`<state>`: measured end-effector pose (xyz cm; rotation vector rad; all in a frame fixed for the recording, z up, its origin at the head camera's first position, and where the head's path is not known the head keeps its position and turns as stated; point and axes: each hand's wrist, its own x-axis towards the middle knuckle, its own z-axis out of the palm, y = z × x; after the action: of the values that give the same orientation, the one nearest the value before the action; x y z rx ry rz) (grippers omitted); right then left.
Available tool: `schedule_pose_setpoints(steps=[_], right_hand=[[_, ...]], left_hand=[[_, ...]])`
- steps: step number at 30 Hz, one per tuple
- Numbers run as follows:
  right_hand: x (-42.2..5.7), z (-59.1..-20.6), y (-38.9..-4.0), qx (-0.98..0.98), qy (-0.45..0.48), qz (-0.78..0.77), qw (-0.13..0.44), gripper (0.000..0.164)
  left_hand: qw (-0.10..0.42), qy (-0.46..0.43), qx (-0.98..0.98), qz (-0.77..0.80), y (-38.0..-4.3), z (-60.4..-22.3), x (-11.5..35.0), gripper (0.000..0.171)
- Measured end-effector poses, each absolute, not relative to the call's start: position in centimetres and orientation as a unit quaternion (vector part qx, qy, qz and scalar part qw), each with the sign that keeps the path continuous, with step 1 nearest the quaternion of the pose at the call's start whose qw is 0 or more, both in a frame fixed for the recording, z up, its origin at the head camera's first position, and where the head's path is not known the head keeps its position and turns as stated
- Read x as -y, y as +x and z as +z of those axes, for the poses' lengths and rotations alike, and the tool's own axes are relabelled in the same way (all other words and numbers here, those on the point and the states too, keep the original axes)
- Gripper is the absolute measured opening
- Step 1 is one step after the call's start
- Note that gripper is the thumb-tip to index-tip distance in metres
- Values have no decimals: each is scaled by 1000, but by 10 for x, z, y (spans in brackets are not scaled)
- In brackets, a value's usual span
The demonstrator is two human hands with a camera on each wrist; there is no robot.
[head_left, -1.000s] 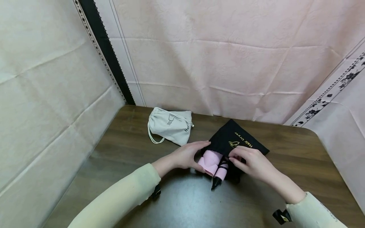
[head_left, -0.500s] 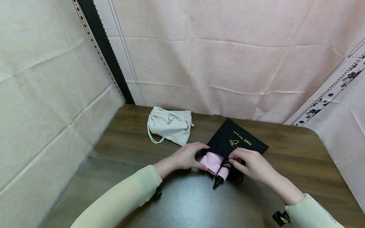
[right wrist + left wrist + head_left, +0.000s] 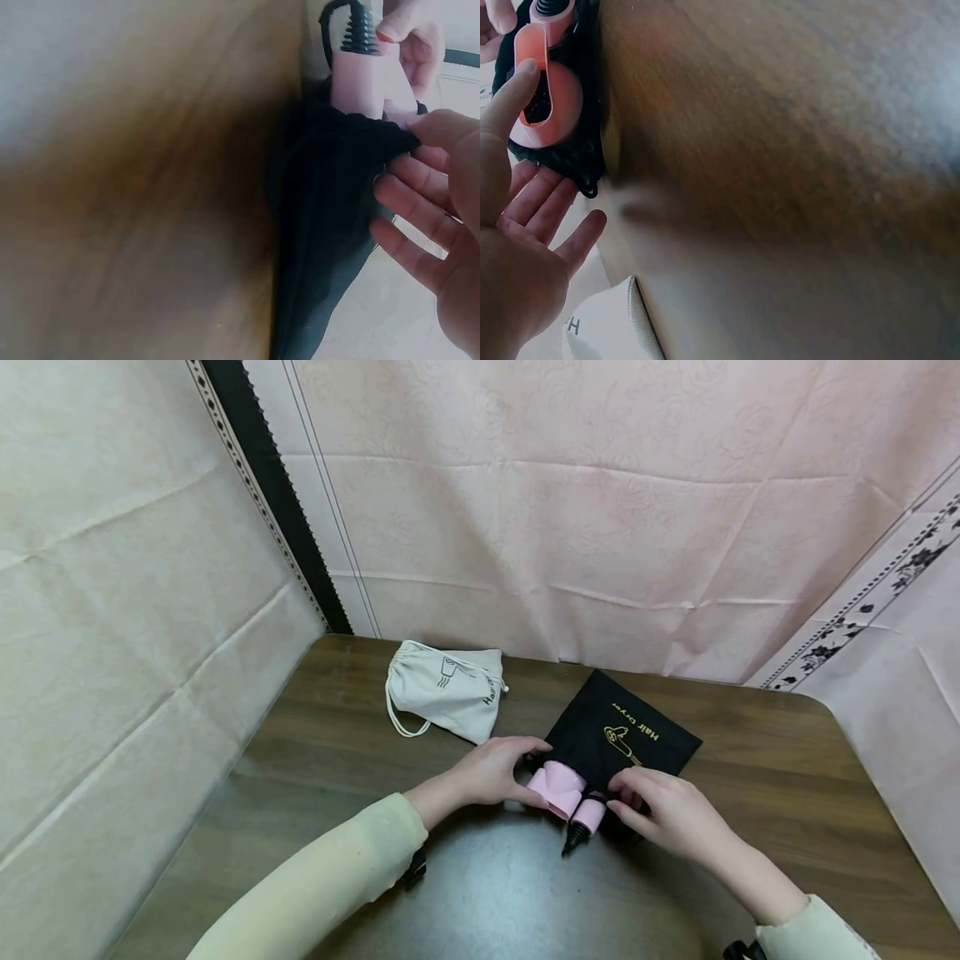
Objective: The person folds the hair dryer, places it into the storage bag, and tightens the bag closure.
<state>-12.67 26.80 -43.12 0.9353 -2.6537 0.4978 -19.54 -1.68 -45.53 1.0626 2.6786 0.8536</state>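
A pink hair dryer (image 3: 557, 785) lies mostly inside a black drawstring bag (image 3: 600, 727) printed with gold lettering and a dryer picture. Its nozzle and the handle end with a black cord sleeve stick out of the mouth toward me. My left hand (image 3: 491, 772) holds the dryer from the left, the thumb on the nozzle (image 3: 531, 45) and the fingers against the bag's side. On the right, my right hand (image 3: 667, 814) pinches the rim of the bag's mouth between thumb and fingers, beside the dryer's handle (image 3: 356, 86). The rest of the dryer is hidden by cloth.
A white drawstring pouch (image 3: 446, 693) with a printed dryer lies at the back left, close to my left hand. The brown wooden table (image 3: 360, 693) ends at cloth-covered walls behind and to the sides.
My right hand has drawn the bag's mouth toward me, covering more of the handle and the black cord. My left hand has stayed at the dryer, shifting only slightly.
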Motion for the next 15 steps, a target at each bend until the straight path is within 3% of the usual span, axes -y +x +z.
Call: schedule_pose_setpoints(steps=[9, 15], right_hand=[[-280, -448, -102, 946, 268, 143, 116, 28], [-284, -456, -101, 944, 267, 149, 124, 22]], left_hand=[[73, 362, -889, 270, -199, -457, 13, 83], [72, 359, -895, 257, -201, -458, 11, 77]])
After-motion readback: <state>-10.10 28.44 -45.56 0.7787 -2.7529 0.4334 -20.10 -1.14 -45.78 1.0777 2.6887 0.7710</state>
